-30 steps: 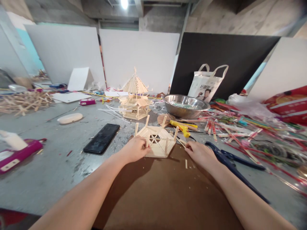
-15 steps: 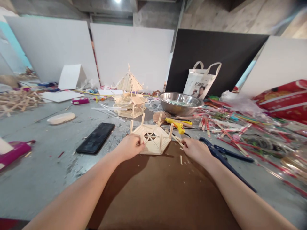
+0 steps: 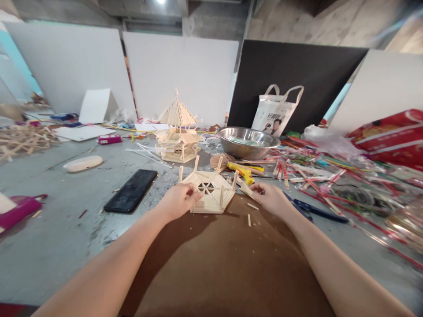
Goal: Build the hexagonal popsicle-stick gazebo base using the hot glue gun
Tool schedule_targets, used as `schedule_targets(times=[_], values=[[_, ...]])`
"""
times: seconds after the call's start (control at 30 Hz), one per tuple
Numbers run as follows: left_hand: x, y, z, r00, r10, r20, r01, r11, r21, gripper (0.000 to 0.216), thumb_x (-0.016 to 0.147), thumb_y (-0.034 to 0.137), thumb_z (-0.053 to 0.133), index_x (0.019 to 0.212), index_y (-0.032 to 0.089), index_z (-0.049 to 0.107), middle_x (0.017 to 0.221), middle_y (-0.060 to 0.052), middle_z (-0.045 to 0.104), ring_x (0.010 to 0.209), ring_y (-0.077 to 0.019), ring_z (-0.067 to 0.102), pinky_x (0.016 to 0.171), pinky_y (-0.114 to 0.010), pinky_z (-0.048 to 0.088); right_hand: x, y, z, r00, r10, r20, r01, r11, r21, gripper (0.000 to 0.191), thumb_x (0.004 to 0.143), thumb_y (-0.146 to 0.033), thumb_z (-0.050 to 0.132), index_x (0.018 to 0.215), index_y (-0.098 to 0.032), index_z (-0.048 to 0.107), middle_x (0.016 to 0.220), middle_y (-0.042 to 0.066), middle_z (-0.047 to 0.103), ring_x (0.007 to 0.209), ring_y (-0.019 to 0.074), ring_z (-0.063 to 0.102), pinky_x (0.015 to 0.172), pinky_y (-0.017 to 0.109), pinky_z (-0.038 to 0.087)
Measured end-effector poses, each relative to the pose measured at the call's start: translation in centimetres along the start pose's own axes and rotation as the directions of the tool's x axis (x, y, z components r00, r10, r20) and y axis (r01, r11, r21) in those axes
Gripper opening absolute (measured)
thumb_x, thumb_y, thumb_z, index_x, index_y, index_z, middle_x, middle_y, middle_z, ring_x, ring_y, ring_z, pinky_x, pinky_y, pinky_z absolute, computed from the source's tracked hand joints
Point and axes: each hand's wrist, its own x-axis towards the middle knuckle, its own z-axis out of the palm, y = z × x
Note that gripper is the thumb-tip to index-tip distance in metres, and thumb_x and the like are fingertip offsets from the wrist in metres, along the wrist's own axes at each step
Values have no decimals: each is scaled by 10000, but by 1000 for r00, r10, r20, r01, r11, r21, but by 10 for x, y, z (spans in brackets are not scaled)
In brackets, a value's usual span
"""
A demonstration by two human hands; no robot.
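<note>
White panels (image 3: 181, 75) and a black panel (image 3: 294, 79) stand behind your cluttered grey surface (image 3: 82, 237). The six-sided stick frame (image 3: 212, 205) sits flat at the far end of the brown board (image 3: 224, 264), between your hands, with 5 upright posts showing. The work in hand looks like steadying this frame while taking up sticks. Your left hand (image 3: 178, 201) is at its near left corner, thumb reaching over the slats; you can't tell from here whether those fingers pinch a post. Your right hand (image 3: 272, 200) has its fingers curled at the ends of loose sticks (image 3: 245, 189); whether they grip is unclear too. The next move seems to call for a light left touch and a single stick parted cleanly from the others.

Beyond the yellow glue gun (image 3: 243, 171), a steel basin (image 3: 247, 151) holds something pale and greenish, too small to identify. The white tote bag (image 3: 271, 115) stands behind it, contents hidden.
</note>
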Motion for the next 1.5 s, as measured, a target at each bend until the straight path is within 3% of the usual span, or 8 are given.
schedule_targets(times=[0.1, 0.2, 0.33, 0.43, 0.6, 0.87, 1.17, 1.5], values=[[-1, 1, -1, 993, 9, -114, -14, 999, -48, 341, 794, 432, 354, 710, 166, 549, 634, -1, 566, 598, -121, 519, 524, -207, 360, -1, -6, 1, 998, 38, -50, -20, 947, 320, 282, 676, -315, 464, 873, -138, 559, 625, 8, 568, 483, 103, 470, 472, 229, 345], [-2, 2, -1, 957, 16, -290, -52, 992, -118, 286, 787, 394, 384, 779, 163, 553, 764, -26, 566, 671, -120, 513, 513, -189, 377, -6, -13, 0, 999, 47, -28, -19, 784, 620, 307, 654, -343, 505, 886, -142, 522, 570, -27, 508, 389, 56, 365, 395, 207, 286], [-6, 5, -2, 886, -3, -463, -84, 982, -167, 240, 780, 349, 415, 800, 152, 552, 847, -43, 542, 651, -103, 492, 517, -184, 395, -13, -21, -3, 1000, 0, 30, -24, 624, 781, 290, 612, -317, 573, 848, -158, 518, 654, -28, 518, 405, 37, 382, 405, 201, 305], [-7, 7, -4, 862, -9, -506, -89, 981, -170, 220, 781, 322, 422, 777, 144, 551, 789, -35, 541, 597, -91, 472, 520, -190, 386, -18, -25, -3, 990, -79, 118, -45, 616, 787, 263, 622, -301, 583, 836, -153, 545, 740, -9, 547, 433, 29, 388, 414, 192, 310], [-8, 8, -6, 884, 2, -468, -77, 987, -142, 203, 785, 291, 417, 736, 149, 554, 652, -4, 515, 539, -87, 437, 510, -201, 349, -28, -35, -1, 946, -175, 274, -98, 649, 754, 240, 630, -300, 595, 809, -140, 587, 690, -5, 562, 461, 37, 401, 431, 186, 314], [-10, 11, -7, 887, 66, -458, -153, 976, -157, 192, 777, 277, 430, 745, 140, 561, 721, -20, 541, 576, -89, 450, 533, -194, 363, -28, -36, 7, 870, -229, 437, -112, 771, 627, 264, 670, -332, 571, 824, -118, 589, 727, 34, 586, 435, 41, 425, 393, 186, 324], [-8, 11, -8, 854, 7, -521, -81, 990, -118, 214, 777, 260, 434, 608, 148, 505, 550, 20, 449, 525, -88, 416, 521, -205, 325, -22, -27, 16, 905, -172, 389, -148, 729, 668, 184, 666, -277, 565, 782, -134, 575, 585, -9, 542, 395, 52, 438, 373, 187, 330], [-7, 8, -3, 850, -43, -525, -53, 985, -166, 185, 767, 298, 440, 787, 156, 557, 737, -18, 554, 627, -105, 482, 549, -197, 385, -8, -13, 11, 978, 2, 211, -172, 587, 791, 123, 618, -230, 542, 713, -154, 550, 398, -70, 441, 350, 48, 386, 366, 167, 306]])
